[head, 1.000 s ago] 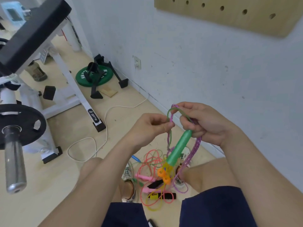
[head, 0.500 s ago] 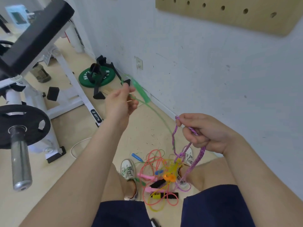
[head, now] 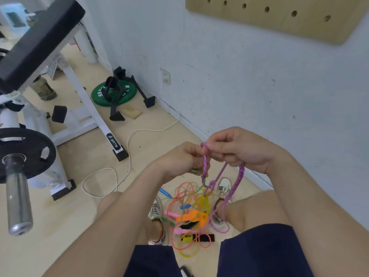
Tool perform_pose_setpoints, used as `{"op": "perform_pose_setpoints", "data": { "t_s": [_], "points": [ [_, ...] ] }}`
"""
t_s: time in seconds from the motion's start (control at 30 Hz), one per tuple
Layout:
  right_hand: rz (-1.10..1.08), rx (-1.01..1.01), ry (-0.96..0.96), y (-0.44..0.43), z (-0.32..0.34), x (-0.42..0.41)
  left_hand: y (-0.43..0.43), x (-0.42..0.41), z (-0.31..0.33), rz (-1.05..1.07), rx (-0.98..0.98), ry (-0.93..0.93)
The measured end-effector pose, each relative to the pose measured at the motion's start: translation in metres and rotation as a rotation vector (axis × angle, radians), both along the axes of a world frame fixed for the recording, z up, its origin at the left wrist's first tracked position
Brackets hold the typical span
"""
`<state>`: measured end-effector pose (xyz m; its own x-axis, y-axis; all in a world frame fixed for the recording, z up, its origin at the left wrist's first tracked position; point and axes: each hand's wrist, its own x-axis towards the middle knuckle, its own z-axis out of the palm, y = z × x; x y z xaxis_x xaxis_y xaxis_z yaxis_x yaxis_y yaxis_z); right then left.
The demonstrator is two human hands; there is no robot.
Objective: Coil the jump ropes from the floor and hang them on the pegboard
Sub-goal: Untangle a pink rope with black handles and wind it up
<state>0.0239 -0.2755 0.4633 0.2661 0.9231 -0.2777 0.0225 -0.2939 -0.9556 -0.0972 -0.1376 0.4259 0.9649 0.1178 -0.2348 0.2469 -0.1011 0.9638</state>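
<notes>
Right hand (head: 239,150), directly above the tangled pile of pink, yellow, green and orange jump ropes (head: 189,214) on the floor: grip closed on a purple braided jump rope (head: 240,174), with a loop pinched at the fingertips and strands hanging down into the pile. Left hand (head: 179,162), just beside the right, above the pile: grip curled round a thin green cord (head: 194,170) that runs down towards the pile. Wooden pegboard (head: 279,19) is on the wall, high above the pile, well apart from both hands.
</notes>
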Motion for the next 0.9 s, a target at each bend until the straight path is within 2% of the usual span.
{"op": "perform_pose_setpoints", "data": {
  "t_s": [0.13,0.27,0.3,0.37,0.47,0.6,0.67,0.7,0.73,0.77,0.83,0.87,0.9],
  "points": [
    [-0.253,0.056,-0.083,-0.003,-0.004,0.003,0.006,-0.008,0.005,0.049,-0.163,-0.04],
    [-0.2,-0.026,-0.1,-0.002,-0.009,-0.004,0.0,-0.014,0.006,0.215,-0.438,-0.063],
    [-0.17,-0.04,-0.089,-0.001,-0.01,-0.006,-0.001,-0.014,0.004,0.258,-0.448,-0.075],
    [-0.133,-0.05,-0.036,0.0,-0.013,-0.007,-0.002,-0.013,-0.001,0.329,-0.181,-0.105],
    [-0.153,-0.011,0.177,0.001,-0.018,-0.008,-0.002,-0.013,-0.004,0.438,0.3,-0.161],
    [-0.216,0.017,0.425,0.003,-0.025,-0.013,-0.005,-0.021,-0.011,0.438,0.873,-0.329],
    [-0.268,0.021,0.466,0.005,-0.027,-0.014,-0.004,-0.023,-0.01,0.408,1.048,-0.453],
    [-0.318,0.02,0.466,0.005,-0.028,-0.013,-0.002,-0.023,-0.008,0.424,1.06,-0.512],
    [-0.373,0.015,0.45,0.005,-0.03,-0.011,-0.001,-0.024,-0.002,0.493,0.997,-0.534],
    [-0.42,0.005,0.42,0.003,-0.032,-0.009,0.002,-0.024,0.005,0.612,0.85,-0.512],
    [-0.482,-0.015,0.373,-0.002,-0.037,-0.004,0.019,-0.027,0.023,0.897,0.451,-0.468],
    [-0.498,-0.016,0.368,-0.005,-0.039,-0.002,0.033,-0.031,0.031,1.012,0.313,-0.468],
    [-0.503,-0.012,0.371,-0.007,-0.04,0.0,0.048,-0.036,0.034,1.086,0.27,-0.446]
  ]
}}
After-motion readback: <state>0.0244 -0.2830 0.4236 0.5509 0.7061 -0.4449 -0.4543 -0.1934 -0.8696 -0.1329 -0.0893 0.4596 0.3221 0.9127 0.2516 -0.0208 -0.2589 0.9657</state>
